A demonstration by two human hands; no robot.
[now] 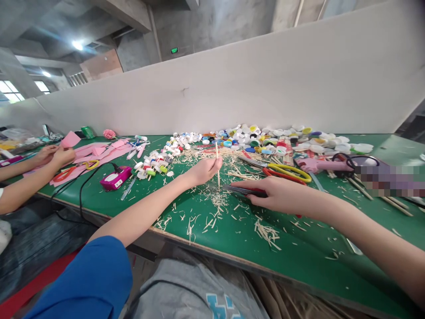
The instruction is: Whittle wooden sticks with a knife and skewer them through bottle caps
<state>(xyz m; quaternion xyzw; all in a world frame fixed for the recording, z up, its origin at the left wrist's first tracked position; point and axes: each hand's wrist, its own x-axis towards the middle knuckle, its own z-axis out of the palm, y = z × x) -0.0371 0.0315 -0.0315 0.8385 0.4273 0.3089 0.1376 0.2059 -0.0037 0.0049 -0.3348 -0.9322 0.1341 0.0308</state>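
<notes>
My left hand pinches a thin wooden stick and keeps it upright, its lower end close to the table. To the right, my right hand is closed around a dark knife. The knife's tip points left at the stick's lower part; whether they touch I cannot tell. Pale wood shavings lie under and around both hands. Just beyond my right hand are yellow-handled scissors and another pair with orange-red handles.
Bottle caps are heaped along the white partition. A pink glue gun and loose sticks lie right. A magenta power socket with a black cable stands left. Beyond it, a co-worker's hands hold pink paper.
</notes>
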